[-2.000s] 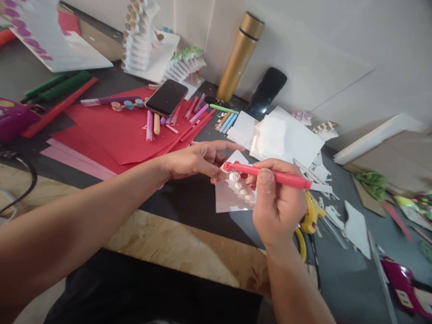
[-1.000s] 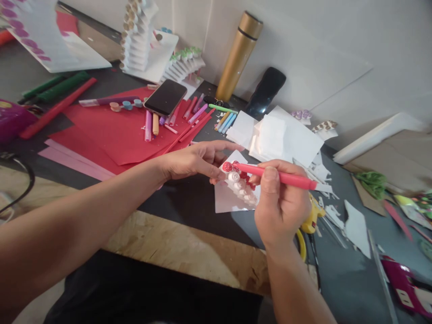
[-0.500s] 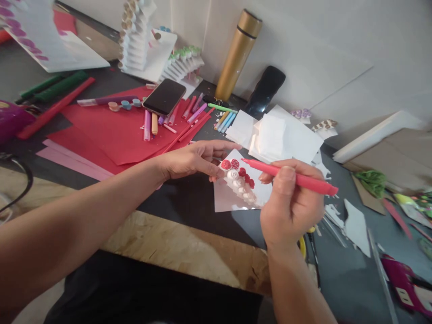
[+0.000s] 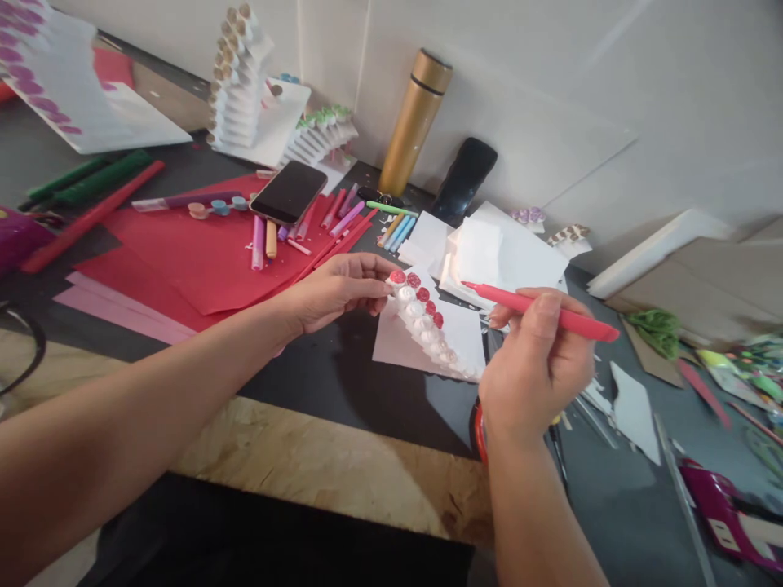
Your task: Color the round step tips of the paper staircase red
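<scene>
My left hand (image 4: pixel 333 289) pinches the upper left end of a small white stepped paper model (image 4: pixel 428 330) on the dark table. Rows of little rolled paper tubes run along the model, some coloured red and some white. My right hand (image 4: pixel 538 359) is closed round a red marker pen (image 4: pixel 538 314), held level just to the right of the model with its tip pointing left, a short way off the tubes.
Red and pink paper sheets (image 4: pixel 183 253), a phone (image 4: pixel 287 191), loose markers (image 4: pixel 342 216), a gold flask (image 4: pixel 413 122), white paper stacks (image 4: pixel 502 253) and other stepped models (image 4: pixel 245 90) lie behind. Scraps and tools (image 4: pixel 630 408) clutter the right side. The chipboard table edge (image 4: pixel 318 465) runs in front.
The marker's tip has drawn back to the right, off the red tube at the model's top. My left hand has turned and shifted the model a little. The view has tilted slightly.
</scene>
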Tool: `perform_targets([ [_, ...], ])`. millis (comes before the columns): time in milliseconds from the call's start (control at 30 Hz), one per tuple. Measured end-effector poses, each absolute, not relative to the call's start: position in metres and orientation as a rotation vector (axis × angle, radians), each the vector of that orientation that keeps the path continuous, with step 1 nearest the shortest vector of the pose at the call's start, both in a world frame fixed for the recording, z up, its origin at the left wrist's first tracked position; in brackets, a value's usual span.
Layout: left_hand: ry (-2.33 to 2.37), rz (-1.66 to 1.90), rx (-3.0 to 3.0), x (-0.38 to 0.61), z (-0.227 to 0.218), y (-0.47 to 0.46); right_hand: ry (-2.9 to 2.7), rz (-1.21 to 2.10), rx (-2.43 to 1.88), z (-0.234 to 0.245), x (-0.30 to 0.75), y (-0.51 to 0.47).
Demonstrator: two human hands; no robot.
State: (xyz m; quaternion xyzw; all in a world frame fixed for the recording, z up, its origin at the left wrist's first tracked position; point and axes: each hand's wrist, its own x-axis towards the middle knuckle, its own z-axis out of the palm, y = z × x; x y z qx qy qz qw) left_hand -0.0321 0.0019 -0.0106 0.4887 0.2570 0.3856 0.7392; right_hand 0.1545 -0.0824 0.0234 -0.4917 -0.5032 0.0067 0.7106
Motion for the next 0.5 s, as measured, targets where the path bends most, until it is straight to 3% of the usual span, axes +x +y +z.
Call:
perform_targets([
  [500, 0.706, 1.057, 0.942, -0.034, -0.013, 0.011, -1.070, 0.127, -1.014, 0.025, 0.159, -0.079],
])
